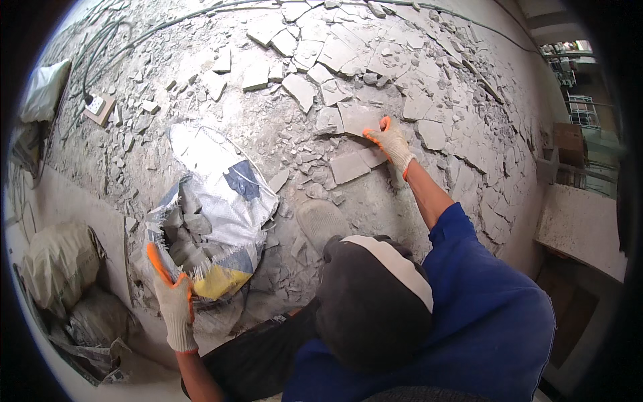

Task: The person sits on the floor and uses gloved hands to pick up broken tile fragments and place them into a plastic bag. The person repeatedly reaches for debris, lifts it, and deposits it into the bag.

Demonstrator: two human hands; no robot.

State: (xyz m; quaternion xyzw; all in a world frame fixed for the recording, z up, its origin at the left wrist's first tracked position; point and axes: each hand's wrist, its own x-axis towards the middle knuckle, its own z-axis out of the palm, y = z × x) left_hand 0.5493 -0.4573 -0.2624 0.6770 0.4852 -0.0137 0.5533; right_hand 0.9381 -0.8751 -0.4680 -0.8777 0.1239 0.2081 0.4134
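Note:
My left hand (173,301), in a knitted glove with orange coating, grips the frayed near rim of a white woven plastic sack (228,186). Grey rubble chunks (197,223) lie inside the sack's mouth. At the right, my gloved right hand (393,141) has thumb and fingers on the right edge of a flat broken tile piece (357,118). The fingers' undersides are hidden. Just nearer to me, two more tile pieces (350,167) lie side by side, partly behind that hand.
Cracked tiles (346,47) and loose rubble cover the floor ahead. A power socket on a board (96,106) sits at left, with a cable (150,32) running along the back. Filled sacks (63,266) stand at lower left. A shoe (321,221) is beside the white sack.

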